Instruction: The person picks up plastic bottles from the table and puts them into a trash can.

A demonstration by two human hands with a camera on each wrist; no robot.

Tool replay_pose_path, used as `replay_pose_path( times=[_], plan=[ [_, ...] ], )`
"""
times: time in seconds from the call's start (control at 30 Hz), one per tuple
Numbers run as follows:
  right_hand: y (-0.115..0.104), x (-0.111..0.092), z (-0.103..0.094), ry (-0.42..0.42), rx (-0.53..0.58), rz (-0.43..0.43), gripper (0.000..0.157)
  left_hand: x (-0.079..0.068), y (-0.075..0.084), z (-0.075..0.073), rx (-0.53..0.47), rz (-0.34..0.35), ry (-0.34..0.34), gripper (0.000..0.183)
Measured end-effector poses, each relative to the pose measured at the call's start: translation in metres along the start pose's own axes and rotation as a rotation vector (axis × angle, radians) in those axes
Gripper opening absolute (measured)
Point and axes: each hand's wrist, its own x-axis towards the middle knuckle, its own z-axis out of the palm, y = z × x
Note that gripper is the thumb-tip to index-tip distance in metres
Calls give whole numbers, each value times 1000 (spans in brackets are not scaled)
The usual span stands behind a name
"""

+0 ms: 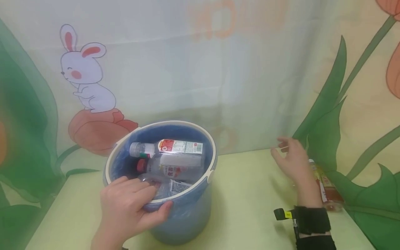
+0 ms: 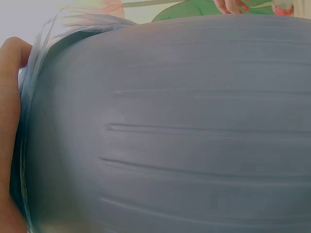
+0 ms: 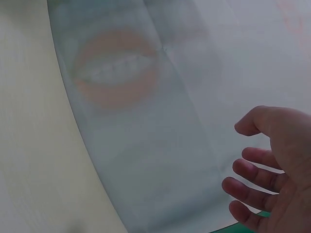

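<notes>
My left hand (image 1: 129, 203) grips the near rim of a blue bucket (image 1: 184, 222), fingers over the edge and thumb outside. A thin blue liner bag covers the rim under a white ring. Inside lie several clear plastic bottles, among them a bottle with a red and white label (image 1: 179, 146) and one with a red cap (image 1: 142, 165). The bucket's ribbed side (image 2: 194, 111) fills the left wrist view. Off to the right, my right hand (image 1: 290, 158) hovers with loosely bent fingers and nothing in them. Beside its wrist is a bottle with reddish-brown contents (image 1: 331, 194).
The bucket stands on a pale green table (image 1: 247, 194). Behind it hangs a printed curtain (image 1: 175, 76) with a rabbit and large green leaves. The reddish-brown bottle is close to the table's right edge.
</notes>
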Motion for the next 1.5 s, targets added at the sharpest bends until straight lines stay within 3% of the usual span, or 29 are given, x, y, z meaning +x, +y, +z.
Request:
replay_pose_path(
  times=[0.43, 0.7, 0.83, 1.03, 1.5],
  plan=[
    [41, -8, 1, -1, 28, 195, 65, 3, 0, 1, -20, 9, 0, 56],
    [62, -10, 8, 3, -59, 301, 66, 2, 1, 4, -31, 2, -10, 56],
    [71, -11, 12, -24, -132, 377, 77, 3, 2, 4, -32, 3, -9, 56],
    [72, -8, 12, -67, -287, 388, 86, 4, 1, 3, -29, 7, 6, 55],
    [63, -2, 29, -129, -284, 481, 94, 1, 0, 1, -14, -6, -6, 57]
  ],
)
